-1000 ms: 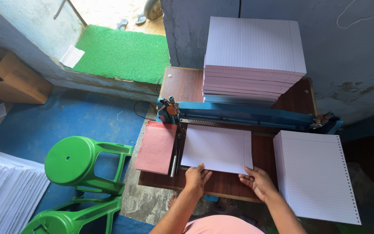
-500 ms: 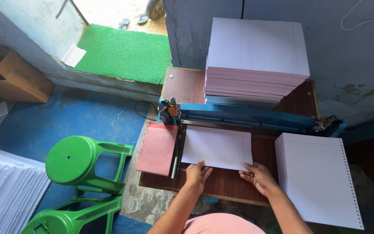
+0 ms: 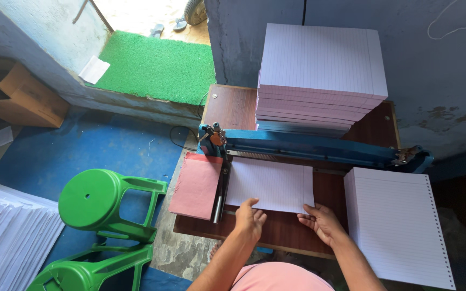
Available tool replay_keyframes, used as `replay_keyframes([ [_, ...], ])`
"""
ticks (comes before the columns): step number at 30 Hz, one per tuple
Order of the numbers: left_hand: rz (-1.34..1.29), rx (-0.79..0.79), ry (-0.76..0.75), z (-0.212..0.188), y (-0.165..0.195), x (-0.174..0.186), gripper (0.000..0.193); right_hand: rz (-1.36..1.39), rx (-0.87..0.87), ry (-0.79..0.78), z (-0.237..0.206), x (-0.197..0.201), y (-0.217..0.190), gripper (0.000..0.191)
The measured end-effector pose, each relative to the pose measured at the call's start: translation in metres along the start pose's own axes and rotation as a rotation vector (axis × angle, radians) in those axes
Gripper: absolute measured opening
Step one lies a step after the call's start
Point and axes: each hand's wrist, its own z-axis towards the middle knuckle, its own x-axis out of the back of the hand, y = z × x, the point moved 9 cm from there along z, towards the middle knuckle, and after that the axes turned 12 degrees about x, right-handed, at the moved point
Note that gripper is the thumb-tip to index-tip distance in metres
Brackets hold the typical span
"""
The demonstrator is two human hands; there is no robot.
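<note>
Your left hand [image 3: 251, 218] and right hand [image 3: 322, 222] lie flat, fingers spread, on the near edge of the lined sheets [image 3: 269, 185], clamped on nothing. The sheets rest on the surface [image 3: 292, 231], squared against the blue punching machine [image 3: 308, 146]. Judging by this, they are placed but not yet punched, while a perforated stack [image 3: 397, 226] lies finished on your right.

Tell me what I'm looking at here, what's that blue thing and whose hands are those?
The picture comes from a camera worn on a person's head, looking down, so the two bare hands are that person's own. The left hand and the right hand rest on the near edge of a small stack of lined paper lying on a brown wooden table. The paper's far edge sits under a long blue machine that crosses the table. Behind it stands a tall pile of lined sheets. To the right lies a stack with holes punched along its edge. A pink sheet lies to the left. On the blue floor sit green plastic stools.
</note>
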Motion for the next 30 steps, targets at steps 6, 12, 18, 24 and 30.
replay_keyframes([
  [6, -0.034, 0.026, -0.032, -0.004, -0.006, -0.003, 0.084, 0.047, -0.016, -0.009, 0.002, -0.005, 0.008, 0.034],
  [12, -0.122, 0.018, -0.069, 0.011, -0.004, 0.009, 0.086, -0.366, 0.157, 0.079, 0.002, -0.01, -0.015, 0.059],
  [18, -0.137, 0.016, -0.053, 0.021, -0.008, 0.013, 0.085, -0.886, 0.308, -0.048, 0.002, -0.023, -0.026, 0.076],
  [24, -0.173, -0.067, -0.042, 0.011, -0.015, 0.018, 0.075, -1.029, 0.415, 0.009, -0.01, -0.02, -0.032, 0.073],
  [30, -0.206, -0.07, -0.05, 0.003, -0.017, 0.023, 0.07, -0.977, 0.401, 0.057, -0.016, -0.022, -0.033, 0.09],
])
